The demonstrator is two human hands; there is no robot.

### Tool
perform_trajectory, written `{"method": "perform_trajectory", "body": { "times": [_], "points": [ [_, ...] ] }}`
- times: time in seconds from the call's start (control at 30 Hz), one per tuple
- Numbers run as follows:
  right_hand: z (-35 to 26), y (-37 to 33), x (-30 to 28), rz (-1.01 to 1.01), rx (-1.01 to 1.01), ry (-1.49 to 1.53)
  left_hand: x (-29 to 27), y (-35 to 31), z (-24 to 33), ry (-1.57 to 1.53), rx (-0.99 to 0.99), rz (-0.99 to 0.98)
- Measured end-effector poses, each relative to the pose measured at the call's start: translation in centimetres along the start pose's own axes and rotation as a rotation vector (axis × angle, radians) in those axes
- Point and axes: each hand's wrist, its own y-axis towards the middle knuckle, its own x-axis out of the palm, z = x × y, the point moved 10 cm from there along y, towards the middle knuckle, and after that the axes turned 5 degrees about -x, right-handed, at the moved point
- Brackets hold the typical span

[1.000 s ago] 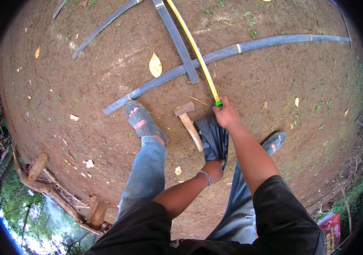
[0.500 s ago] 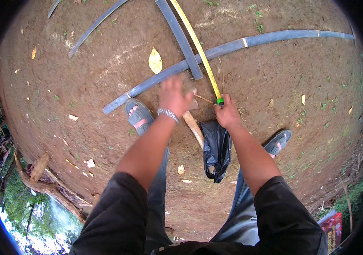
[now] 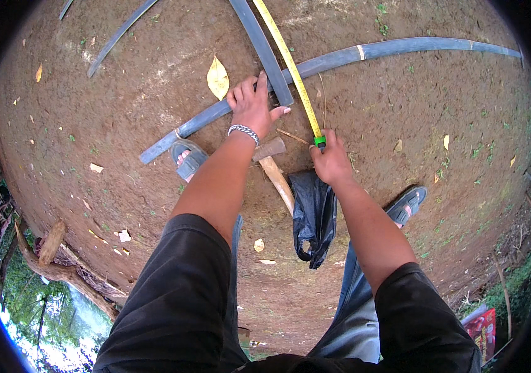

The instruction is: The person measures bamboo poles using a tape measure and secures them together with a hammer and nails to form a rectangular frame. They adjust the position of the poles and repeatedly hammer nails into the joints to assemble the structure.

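My left hand reaches to a long grey-blue bamboo strip lying across the ground. Its fingers lie over that strip and its thumb sticks out apart, near the end of a second bamboo strip that crosses the first. My right hand is closed around a green and black tape measure. The yellow tape blade runs out from it, away from me, beside the second strip and over the first. Most of the tape's case is hidden in my palm.
Between my feet lie a hatchet with a wooden handle and a black plastic bag. A large yellow leaf rests beyond the long strip. Another strip lies at the far left. Thick branches edge the dirt at the left.
My left hand has moved forward onto the long bamboo strip, uncovering the hatchet head. My right hand still holds the tape measure in nearly the same place. The view has shifted slightly.
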Motion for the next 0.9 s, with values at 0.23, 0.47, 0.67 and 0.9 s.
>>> {"method": "perform_trajectory", "body": {
  "times": [0.23,0.47,0.67,0.9],
  "points": [
    [-0.3,-0.1,-0.1,-0.012,-0.004,0.001,0.4,-0.2,-0.1,0.005,-0.011,-0.02],
    [-0.3,0.0,0.0,-0.021,0.014,-0.013,0.3,-0.3,-0.1,0.019,-0.014,-0.034],
    [-0.3,0.1,0.1,-0.013,0.005,-0.025,0.5,-0.5,-0.2,0.029,-0.004,-0.023],
    [-0.3,0.1,0.1,-0.031,0.031,-0.022,-0.4,-1.1,0.3,-0.001,0.048,0.022]
  ]
}}
